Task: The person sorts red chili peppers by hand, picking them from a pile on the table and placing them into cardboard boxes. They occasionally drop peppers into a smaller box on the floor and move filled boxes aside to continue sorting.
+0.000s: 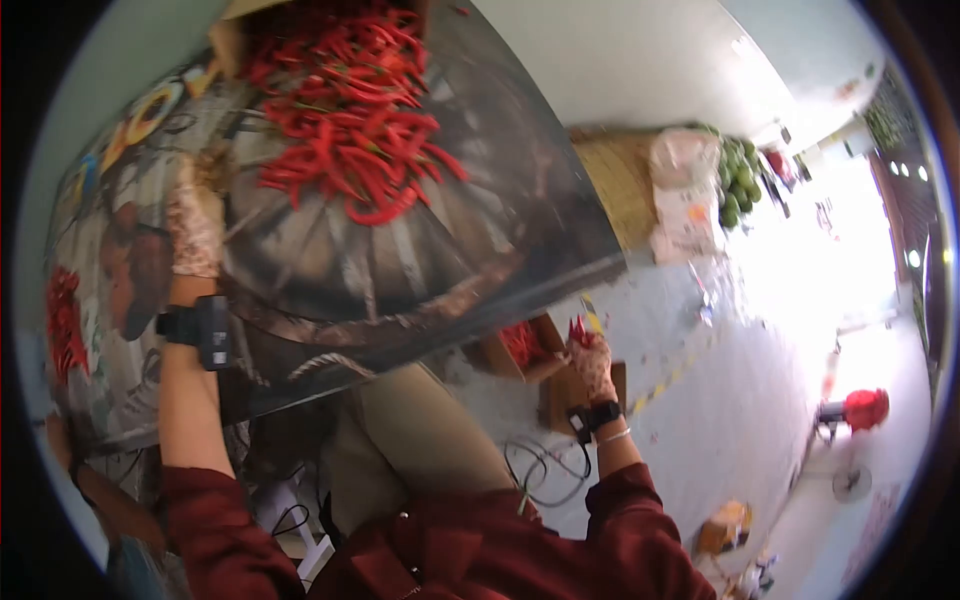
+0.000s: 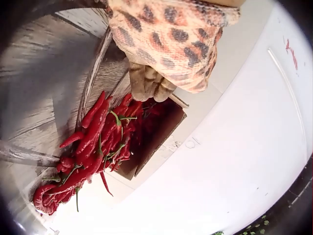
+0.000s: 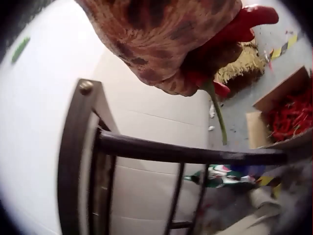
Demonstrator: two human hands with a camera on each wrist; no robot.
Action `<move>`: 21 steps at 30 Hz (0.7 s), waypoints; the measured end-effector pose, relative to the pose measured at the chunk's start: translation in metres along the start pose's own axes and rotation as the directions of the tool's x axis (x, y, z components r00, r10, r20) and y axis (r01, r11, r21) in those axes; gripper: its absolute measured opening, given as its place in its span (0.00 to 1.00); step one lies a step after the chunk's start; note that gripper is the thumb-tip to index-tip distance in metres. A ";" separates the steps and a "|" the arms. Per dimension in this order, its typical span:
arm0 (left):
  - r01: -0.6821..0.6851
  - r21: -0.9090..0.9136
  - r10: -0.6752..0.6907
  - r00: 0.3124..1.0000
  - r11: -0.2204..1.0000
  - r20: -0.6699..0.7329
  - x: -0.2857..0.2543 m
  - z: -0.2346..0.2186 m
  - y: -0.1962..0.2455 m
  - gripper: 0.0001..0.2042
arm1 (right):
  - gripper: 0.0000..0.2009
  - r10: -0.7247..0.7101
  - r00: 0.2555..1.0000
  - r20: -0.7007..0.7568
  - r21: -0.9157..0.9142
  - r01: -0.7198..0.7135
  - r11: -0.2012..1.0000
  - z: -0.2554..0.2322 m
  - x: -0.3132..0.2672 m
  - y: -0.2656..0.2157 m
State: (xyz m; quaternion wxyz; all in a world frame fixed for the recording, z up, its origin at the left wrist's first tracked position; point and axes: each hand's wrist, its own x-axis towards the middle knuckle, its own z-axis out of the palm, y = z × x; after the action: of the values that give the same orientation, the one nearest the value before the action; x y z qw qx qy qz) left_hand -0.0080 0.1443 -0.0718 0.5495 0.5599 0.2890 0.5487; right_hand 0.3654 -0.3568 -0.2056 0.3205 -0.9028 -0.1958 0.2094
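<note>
My right hand [image 1: 592, 365], in a patterned glove, grips red chili peppers [image 3: 252, 22] beside the table, above a cardboard box. A green stem hangs below the gloved fingers in the right wrist view. Over the left part of the table, my left hand [image 1: 194, 225] wears a matching spotted glove with brown fingertips [image 2: 155, 90]. Its fingers are loosely bent, and no pepper shows in them. To the right of that hand, a big heap of red chili peppers [image 1: 350, 140] spills from an overturned cardboard box [image 1: 228, 45] onto the table.
The table [image 1: 480, 285] has a wheel-print cover. A smaller chili pile [image 1: 66, 325] lies at its left end. On the floor stand a box of chilies [image 1: 520, 345] and another cardboard box [image 1: 560, 405]. A dark metal frame [image 3: 176, 152] crosses the right wrist view. Cables [image 1: 545, 470] lie below.
</note>
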 end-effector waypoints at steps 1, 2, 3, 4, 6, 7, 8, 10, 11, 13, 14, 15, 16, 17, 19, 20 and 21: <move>-0.182 0.505 0.212 0.977 0.844 -0.003 -0.009 0.001 0.005 0.16 | 0.14 -0.001 1.000 -0.014 -0.077 0.000 0.997 0.007 0.005 0.002; -0.249 0.871 0.375 0.923 0.423 0.082 -0.014 0.000 0.006 0.17 | 0.16 -0.009 1.000 -0.026 -0.153 0.005 0.988 0.013 0.008 0.007; -0.211 0.881 0.318 0.945 0.424 0.074 -0.010 -0.002 0.003 0.17 | 0.18 0.019 0.997 0.073 -0.171 -0.006 0.985 0.019 0.022 0.026; -0.169 0.841 0.251 0.967 0.515 0.041 0.003 -0.024 -0.028 0.15 | 0.19 0.052 0.984 0.169 -0.198 -0.018 0.980 0.028 0.033 0.043; 0.159 -0.191 -0.177 0.981 0.969 -0.079 -0.007 0.016 0.015 0.22 | 0.20 -0.086 0.995 0.043 -0.272 0.095 0.958 0.038 0.030 0.046; 0.165 -0.260 -0.195 0.976 0.952 -0.097 -0.006 0.018 0.020 0.23 | 0.20 -0.120 0.991 0.055 -0.273 0.130 0.953 0.043 0.032 0.059; 0.174 -0.334 -0.221 0.969 0.926 -0.107 -0.007 0.021 0.022 0.23 | 0.23 -0.287 0.958 0.007 -0.355 0.270 0.895 0.046 0.039 0.076; 0.148 -0.361 -0.202 0.972 0.921 -0.117 -0.006 0.021 0.020 0.23 | 0.26 -0.106 0.993 0.050 -0.291 0.116 0.950 0.025 0.025 0.022; 0.140 -0.375 -0.192 0.976 0.916 -0.103 -0.006 0.021 0.019 0.24 | 0.25 -0.156 0.982 0.103 -0.200 0.174 0.964 0.022 0.030 0.022; 0.131 -0.396 -0.193 0.973 0.909 -0.123 -0.005 0.022 0.018 0.24 | 0.18 -0.133 0.965 0.225 -0.002 0.137 0.991 0.017 0.031 0.019; 0.134 -0.402 -0.199 0.972 0.906 -0.124 -0.005 0.022 0.017 0.25 | 0.18 -0.144 0.964 0.224 -0.013 0.151 0.988 0.012 0.023 0.002; 0.137 -0.408 -0.206 0.970 0.903 -0.131 -0.007 0.024 0.021 0.25 | 0.15 -0.184 0.929 0.321 0.031 0.184 0.982 0.000 0.001 -0.035; 0.126 -0.419 -0.202 0.969 0.899 -0.142 -0.007 0.025 0.021 0.25 | 0.13 -0.225 0.882 0.415 0.077 0.212 0.974 -0.010 -0.019 -0.072; 0.127 -0.416 -0.203 0.968 0.901 -0.144 -0.007 0.026 0.021 0.25 | 0.13 -0.233 0.879 0.416 0.066 0.226 0.972 -0.020 -0.036 -0.105; 0.136 -0.425 -0.215 0.966 0.895 -0.142 -0.008 0.026 0.024 0.24 | 0.10 -0.336 0.671 0.661 0.120 0.347 0.930 -0.036 -0.063 -0.168; 0.126 -0.435 -0.211 0.966 0.892 -0.153 -0.009 0.025 0.024 0.24 | 0.10 -0.339 0.668 0.662 0.111 0.360 0.926 -0.041 -0.075 -0.199; 0.138 -0.438 -0.216 0.967 0.888 -0.134 -0.009 0.024 0.023 0.23 | 0.10 -0.497 0.556 0.666 0.166 0.540 0.825 -0.045 -0.086 -0.228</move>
State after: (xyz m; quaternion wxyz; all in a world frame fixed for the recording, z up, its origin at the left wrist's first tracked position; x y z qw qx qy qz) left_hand 0.0057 0.1237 -0.0484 0.6778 0.3462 0.2609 0.5939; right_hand 0.2661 -0.2581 -0.0015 0.2460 -0.6704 -0.5622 0.4172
